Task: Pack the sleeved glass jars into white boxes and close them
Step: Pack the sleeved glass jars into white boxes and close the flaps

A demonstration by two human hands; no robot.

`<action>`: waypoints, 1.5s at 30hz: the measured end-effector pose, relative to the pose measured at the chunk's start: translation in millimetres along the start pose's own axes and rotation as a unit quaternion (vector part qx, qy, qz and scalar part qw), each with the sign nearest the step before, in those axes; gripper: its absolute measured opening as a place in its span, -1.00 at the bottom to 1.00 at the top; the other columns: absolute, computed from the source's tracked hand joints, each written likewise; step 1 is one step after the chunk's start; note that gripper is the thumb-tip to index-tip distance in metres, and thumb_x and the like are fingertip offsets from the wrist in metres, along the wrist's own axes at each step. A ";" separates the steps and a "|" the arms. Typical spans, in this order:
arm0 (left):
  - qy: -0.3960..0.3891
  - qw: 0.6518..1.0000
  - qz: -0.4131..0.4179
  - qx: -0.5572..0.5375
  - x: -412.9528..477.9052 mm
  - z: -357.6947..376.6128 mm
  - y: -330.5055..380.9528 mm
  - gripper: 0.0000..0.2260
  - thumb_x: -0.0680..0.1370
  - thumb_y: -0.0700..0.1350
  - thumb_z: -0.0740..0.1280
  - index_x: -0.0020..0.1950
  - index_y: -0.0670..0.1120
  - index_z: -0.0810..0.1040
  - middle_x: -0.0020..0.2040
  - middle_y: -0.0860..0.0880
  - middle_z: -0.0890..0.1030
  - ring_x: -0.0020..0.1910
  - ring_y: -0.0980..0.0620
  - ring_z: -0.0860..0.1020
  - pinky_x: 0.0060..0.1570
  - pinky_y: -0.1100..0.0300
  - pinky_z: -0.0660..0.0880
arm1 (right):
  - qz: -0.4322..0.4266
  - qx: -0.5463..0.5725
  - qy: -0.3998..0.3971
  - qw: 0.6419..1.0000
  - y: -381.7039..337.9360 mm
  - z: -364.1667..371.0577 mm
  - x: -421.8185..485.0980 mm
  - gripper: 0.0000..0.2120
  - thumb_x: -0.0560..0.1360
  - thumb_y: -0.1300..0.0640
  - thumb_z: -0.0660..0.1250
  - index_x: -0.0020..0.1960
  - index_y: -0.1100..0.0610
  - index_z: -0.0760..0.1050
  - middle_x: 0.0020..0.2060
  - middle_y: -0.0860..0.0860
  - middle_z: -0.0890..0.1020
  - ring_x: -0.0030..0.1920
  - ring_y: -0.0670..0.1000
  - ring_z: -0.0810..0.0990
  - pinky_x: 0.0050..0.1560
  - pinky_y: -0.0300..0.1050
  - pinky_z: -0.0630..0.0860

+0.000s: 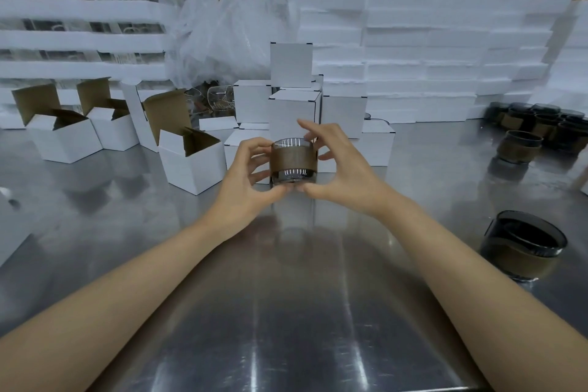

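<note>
Hands around sleeved jar

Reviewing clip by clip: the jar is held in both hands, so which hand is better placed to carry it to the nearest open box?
Probably left. The left hand grips the sleeved jar, and the open white box stands just to its left; the right hand is on the far side.

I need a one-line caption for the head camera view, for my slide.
Both hands, left and right, hold a sleeved glass jar above a metal table, open white boxes nearby.
</note>
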State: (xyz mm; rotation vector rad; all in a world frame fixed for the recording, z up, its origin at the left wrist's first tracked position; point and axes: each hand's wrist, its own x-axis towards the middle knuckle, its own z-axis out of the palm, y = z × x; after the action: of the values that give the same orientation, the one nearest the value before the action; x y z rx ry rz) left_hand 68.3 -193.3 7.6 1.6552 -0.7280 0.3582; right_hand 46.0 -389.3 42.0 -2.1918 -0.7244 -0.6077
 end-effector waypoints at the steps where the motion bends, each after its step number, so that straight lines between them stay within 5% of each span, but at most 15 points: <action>1: 0.004 1.000 0.009 0.009 -0.3 0.6 -0.4 -0.44 0.36 -0.25 0.54 0.19 0.12 0.35 0.20 0.13 0.48 0.25 0.11 0.48 0.18 0.23 0.47 | -0.009 0.001 0.000 1.000 -0.5 0.6 -0.4 -0.23 0.31 0.19 0.53 0.42 -0.10 0.27 0.20 -0.05 0.38 0.14 -0.21 0.45 0.15 -0.38 0.39; 5: 0.044 0.993 0.080 0.075 -2.8 2.2 2.8 -0.39 0.37 -0.29 0.51 0.24 0.18 0.37 0.22 -0.02 0.38 0.25 0.11 0.43 0.25 0.15 0.46 | 0.007 0.007 0.017 1.000 2.8 5.5 -0.3 -0.38 0.33 0.22 0.52 0.31 -0.04 0.40 0.17 -0.05 0.37 0.13 -0.14 0.52 0.12 -0.33 0.44; 11: 0.069 0.972 0.181 0.133 -4.6 6.7 6.0 -0.20 0.32 -0.29 0.48 0.44 0.09 0.19 0.24 0.01 0.32 0.29 0.13 0.38 0.31 0.10 0.42 | 0.099 0.043 0.005 0.994 7.3 19.7 0.8 -0.39 0.27 0.09 0.59 0.26 0.03 0.46 0.06 -0.15 0.56 0.08 -0.22 0.51 0.07 -0.43 0.37; 16: 0.068 0.961 0.214 0.163 -5.1 8.3 5.3 -0.12 0.29 -0.29 0.54 0.47 0.01 0.13 0.33 0.06 0.17 0.30 0.17 0.37 0.34 0.17 0.39 | 0.145 0.114 0.018 0.983 6.8 28.2 -3.2 -0.46 0.25 0.20 0.59 0.17 0.02 0.48 0.02 -0.07 0.62 0.03 -0.12 0.56 0.04 -0.36 0.45; 25: 0.037 0.953 0.254 0.163 -6.7 10.6 8.9 -0.04 0.30 -0.30 0.58 0.50 0.18 0.11 0.40 -0.07 0.14 0.42 -0.17 0.28 0.36 0.08 0.39 | 0.162 0.224 -0.013 0.961 2.3 30.7 -6.0 -0.46 0.26 0.46 0.51 0.17 0.15 0.47 -0.11 -0.10 0.62 -0.20 -0.32 0.57 -0.14 -0.46 0.44; 28: 0.034 0.959 0.230 0.162 -7.3 11.4 10.3 -0.10 0.30 -0.30 0.58 0.51 -0.06 0.16 0.41 -0.18 0.13 0.47 -0.05 0.22 0.37 0.11 0.37 | 0.161 0.213 -0.013 0.964 2.2 30.8 -4.6 -0.46 0.25 0.39 0.55 0.12 0.04 0.46 -0.08 -0.10 0.63 -0.10 -0.22 0.60 -0.01 -0.33 0.46; 32: 0.040 0.974 0.180 0.134 -6.9 10.3 12.9 -0.27 0.35 -0.29 0.55 0.42 -0.24 0.26 0.41 -0.17 0.17 0.47 0.05 0.22 0.39 0.11 0.34 | 0.143 0.221 0.003 0.965 4.9 31.8 -4.7 -0.17 0.25 0.28 0.56 0.38 -0.09 0.26 0.14 -0.05 0.57 0.13 -0.10 0.60 0.20 -0.22 0.49; 37: 0.042 0.984 0.143 0.092 -5.0 11.1 13.1 -0.50 0.46 -0.23 0.46 0.33 -0.14 0.33 0.40 -0.13 0.28 0.44 0.10 0.29 0.41 0.12 0.30 | 0.170 0.264 0.001 0.949 3.1 28.8 -2.9 -0.45 0.23 0.13 0.60 0.12 -0.12 0.45 -0.03 -0.10 0.68 0.01 -0.11 0.66 0.00 -0.28 0.55; 42: 0.010 0.999 0.043 0.027 -4.2 8.1 10.2 -0.60 0.54 0.04 0.32 0.35 0.00 0.39 0.34 0.03 0.45 0.36 0.07 0.42 0.31 0.13 0.40 | 0.194 0.272 -0.022 0.942 3.7 23.7 -4.5 -0.58 0.31 0.05 0.56 0.11 -0.05 0.48 -0.11 -0.13 0.71 -0.04 -0.16 0.66 -0.01 -0.32 0.51; 45: 0.009 1.000 0.004 -0.018 -3.7 7.2 7.2 -0.63 0.54 0.01 0.32 0.32 -0.03 0.43 0.22 0.07 0.55 0.25 0.07 0.51 0.17 0.15 0.49 | 0.192 0.266 -0.037 0.944 2.2 22.3 -6.7 -0.70 0.40 0.04 0.51 0.09 0.02 0.54 -0.25 -0.14 0.69 -0.17 -0.13 0.67 -0.16 -0.41 0.48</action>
State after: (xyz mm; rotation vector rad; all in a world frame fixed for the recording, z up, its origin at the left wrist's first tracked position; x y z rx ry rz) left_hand 59.8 -199.8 9.3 1.6146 -0.7241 0.3625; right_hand 46.9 -375.7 23.1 -1.7786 -0.4144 -0.1066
